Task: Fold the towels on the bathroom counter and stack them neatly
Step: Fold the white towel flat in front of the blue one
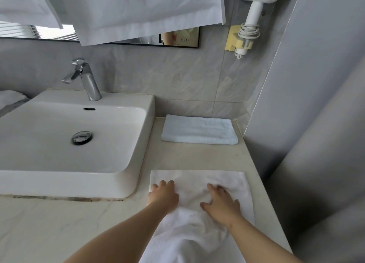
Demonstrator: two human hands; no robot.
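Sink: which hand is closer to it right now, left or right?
Left. The left hand rests on the unfolded towel's left edge, beside the sink's front right corner. The right hand is on the towel's middle, farther right.

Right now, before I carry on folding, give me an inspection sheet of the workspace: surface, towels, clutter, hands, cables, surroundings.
Surface: pale stone counter, bare between the two towels.
Job's things: folded towel lies flat at the back wall; unfolded towel spread near the front, its near end rumpled.
Clutter: nothing seen.
Grippers: left hand and right hand both rest flat on the unfolded towel.
Cables: hair dryer cord coiled round its handle, off the counter.
Surroundings: sink and faucet to the left; mirror partly covered by hanging cloths; hair dryer wall-mounted.
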